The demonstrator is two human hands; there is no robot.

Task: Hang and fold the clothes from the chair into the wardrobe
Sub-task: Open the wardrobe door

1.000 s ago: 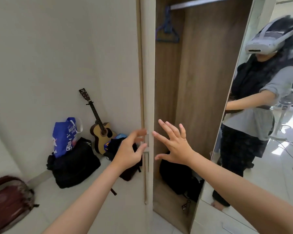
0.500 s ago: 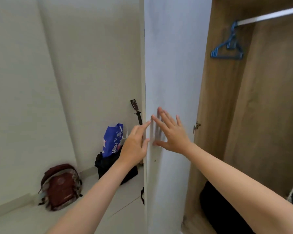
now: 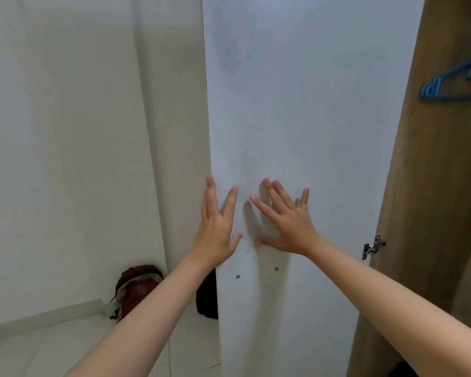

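Note:
The wardrobe's white door (image 3: 305, 110) stands swung open, its inner face filling the middle of the view. My left hand (image 3: 216, 227) lies flat at the door's left edge, fingers spread. My right hand (image 3: 286, 221) presses flat on the inner face beside it, fingers apart. Neither hand holds anything. The brown wooden wardrobe side (image 3: 424, 186) rises at the right, with a metal hinge (image 3: 373, 247) on it. Blue hangers (image 3: 454, 80) hang inside at the upper right. No clothes and no chair are in view.
A dark red backpack (image 3: 138, 289) sits on the pale floor against the white wall at lower left. A black bag (image 3: 206, 297) shows just behind the door's left edge. White wall fills the left half.
The door has swung further open to the left, and the view has turned left with it. The guitar and blue bag are now hidden behind it. Both hands now lie flat on the door.

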